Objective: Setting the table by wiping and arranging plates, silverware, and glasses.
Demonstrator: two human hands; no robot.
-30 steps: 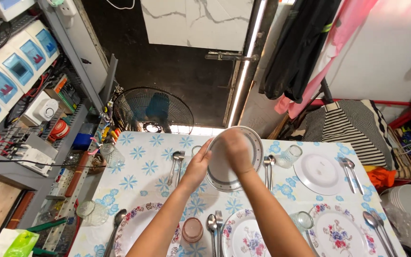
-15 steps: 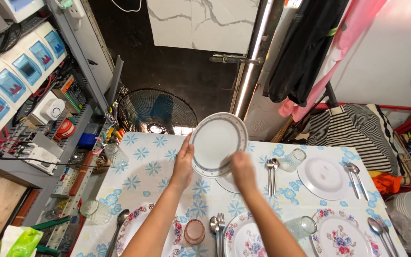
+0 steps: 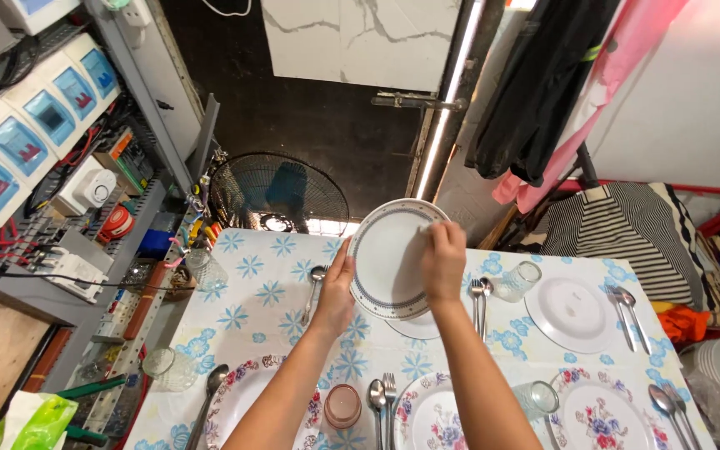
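My left hand point(image 3: 336, 292) grips the left rim of a white plate with a blue dotted border point(image 3: 387, 258), held tilted above the table. My right hand point(image 3: 443, 260) rests on the plate's face near its right rim, fingers curled. Under the raised plate a second white plate point(image 3: 418, 326) lies on the tablecloth. A spoon and fork point(image 3: 314, 287) lie left of it, another pair point(image 3: 480, 298) to the right.
The table has a white cloth with blue flowers point(image 3: 252, 300). On it are floral plates point(image 3: 427, 417), a plain white plate point(image 3: 572, 313), glasses point(image 3: 520, 279), a pink cup point(image 3: 343, 406) and cutlery. A fan point(image 3: 281, 193) stands behind; shelves point(image 3: 85, 217) run along the left.
The plate was lifted off the table and shifted left, then came back to the right. My right hand dropped away from it, then returned to its face.
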